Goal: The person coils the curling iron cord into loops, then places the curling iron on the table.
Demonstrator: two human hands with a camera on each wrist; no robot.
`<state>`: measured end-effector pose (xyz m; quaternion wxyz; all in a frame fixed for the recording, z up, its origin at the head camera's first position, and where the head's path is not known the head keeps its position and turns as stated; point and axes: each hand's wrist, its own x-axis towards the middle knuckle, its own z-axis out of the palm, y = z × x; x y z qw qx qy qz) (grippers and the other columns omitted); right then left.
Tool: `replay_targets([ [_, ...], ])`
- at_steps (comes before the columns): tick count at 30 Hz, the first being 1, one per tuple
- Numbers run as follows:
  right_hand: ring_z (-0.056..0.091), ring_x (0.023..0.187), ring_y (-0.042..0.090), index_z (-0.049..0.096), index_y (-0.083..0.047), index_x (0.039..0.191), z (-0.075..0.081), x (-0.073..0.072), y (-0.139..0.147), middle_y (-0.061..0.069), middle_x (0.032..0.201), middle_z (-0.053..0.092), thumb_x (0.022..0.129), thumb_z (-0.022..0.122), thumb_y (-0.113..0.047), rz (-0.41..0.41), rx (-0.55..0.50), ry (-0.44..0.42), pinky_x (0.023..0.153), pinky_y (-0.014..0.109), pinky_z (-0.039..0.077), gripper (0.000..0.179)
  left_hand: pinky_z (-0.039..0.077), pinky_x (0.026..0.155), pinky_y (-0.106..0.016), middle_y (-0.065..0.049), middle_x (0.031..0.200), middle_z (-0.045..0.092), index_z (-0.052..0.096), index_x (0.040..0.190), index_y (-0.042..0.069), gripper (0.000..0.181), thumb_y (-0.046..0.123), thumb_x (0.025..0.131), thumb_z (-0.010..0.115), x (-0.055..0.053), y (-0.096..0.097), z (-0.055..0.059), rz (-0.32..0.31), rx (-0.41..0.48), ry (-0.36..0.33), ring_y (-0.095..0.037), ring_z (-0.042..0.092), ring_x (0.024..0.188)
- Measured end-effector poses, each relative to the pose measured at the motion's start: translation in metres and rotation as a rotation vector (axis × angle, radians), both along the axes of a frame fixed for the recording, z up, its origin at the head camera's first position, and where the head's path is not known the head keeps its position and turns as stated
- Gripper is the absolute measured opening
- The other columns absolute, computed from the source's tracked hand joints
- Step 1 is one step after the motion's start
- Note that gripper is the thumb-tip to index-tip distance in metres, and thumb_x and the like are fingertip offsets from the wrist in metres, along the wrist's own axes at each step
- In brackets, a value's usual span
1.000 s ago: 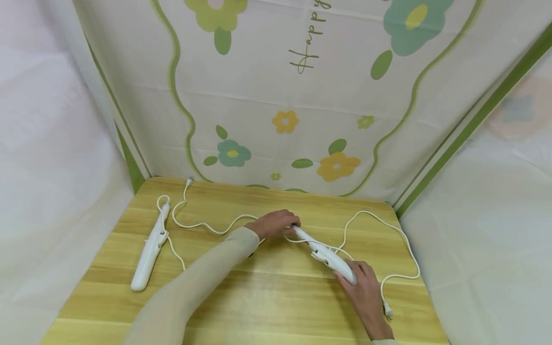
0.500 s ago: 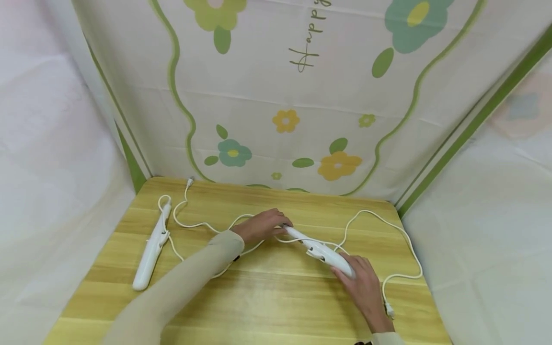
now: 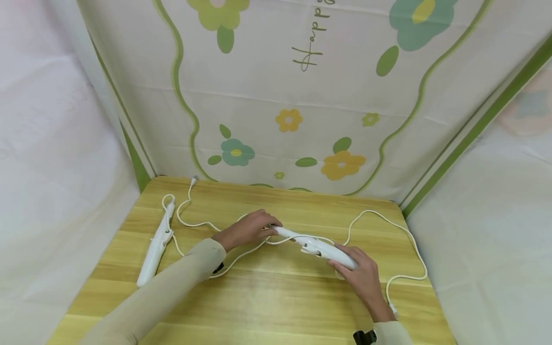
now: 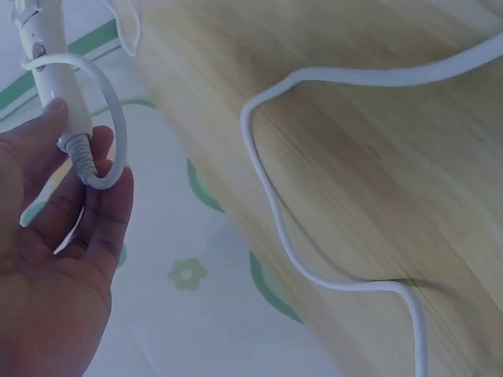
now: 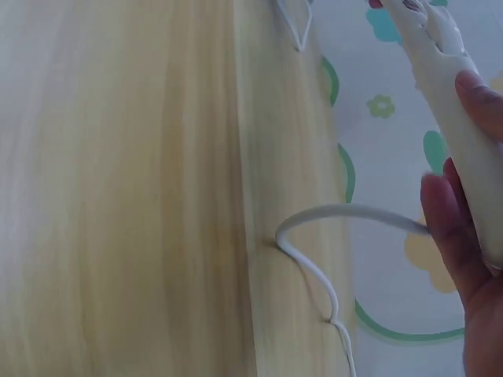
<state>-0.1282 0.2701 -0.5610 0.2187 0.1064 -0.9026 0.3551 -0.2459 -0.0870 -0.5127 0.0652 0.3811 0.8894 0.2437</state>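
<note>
Between my two hands, a white curling iron is held slanting above the table, its thick end toward the right. My left hand pinches the thin end, where the ribbed cord sleeve comes out, as the left wrist view shows. There the cord bends back in a loop along the handle. The thick end is gripped by my right hand, with the thumb on one side and fingers on the other. A second white curling iron lies at the table's left side, partly behind my left forearm.
The wooden table is backed by a flower-print cloth. White cords lie across it: a plug rests at the back left, another plug near the right edge. Fabric walls stand on both sides.
My left hand has moved left with the thin end of the curling iron, and the iron now lies at a flatter angle. My right hand has risen slightly, still gripping the thick end.
</note>
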Motion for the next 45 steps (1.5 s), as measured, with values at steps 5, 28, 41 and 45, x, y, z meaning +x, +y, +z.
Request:
replay_targets([
  [5,0.062,0.084,0.005,0.082,-0.018,0.127,0.005,-0.004,-0.004,0.004,0.108,0.081,0.076,0.1,-0.012,0.053,-0.129,-0.09,0.069,0.022,0.051,0.054,0.057,0.088,-0.033,0.0,0.124,0.081,0.079,0.132,0.014,0.029,0.024,0.106,0.074,0.01,-0.012,0.01,0.05,0.027,0.006,-0.015,0.066,0.103],
  [28,0.069,0.106,0.011,0.07,0.003,0.135,0.027,-0.007,-0.019,-0.004,0.131,0.078,0.086,0.084,0.014,0.376,-0.528,-0.271,0.083,0.025,0.061,0.052,0.054,0.079,-0.03,0.0,0.113,0.082,0.08,0.129,0.012,0.027,0.022,0.104,0.076,0.057,-0.046,0.036,0.146,0.107,0.114,-0.013,0.065,0.095],
  [41,0.066,0.088,0.01,0.077,0.003,0.124,0.032,0.0,-0.023,-0.014,0.115,0.078,0.085,0.088,0.008,0.308,-0.472,-0.329,0.07,0.029,0.06,0.041,0.055,0.08,-0.027,0.004,0.113,0.081,0.082,0.125,0.015,0.023,0.027,0.106,0.074,0.066,-0.057,0.045,0.1,0.098,0.015,-0.006,0.066,0.093],
  [45,0.067,0.088,0.008,0.077,0.003,0.123,0.036,0.002,-0.021,-0.013,0.115,0.079,0.085,0.087,0.01,0.342,-0.479,-0.322,0.071,0.028,0.06,0.04,0.057,0.083,-0.028,0.006,0.113,0.081,0.082,0.124,0.018,0.023,0.03,0.111,0.067,0.06,-0.059,0.054,0.049,0.095,-0.076,-0.002,0.067,0.093],
])
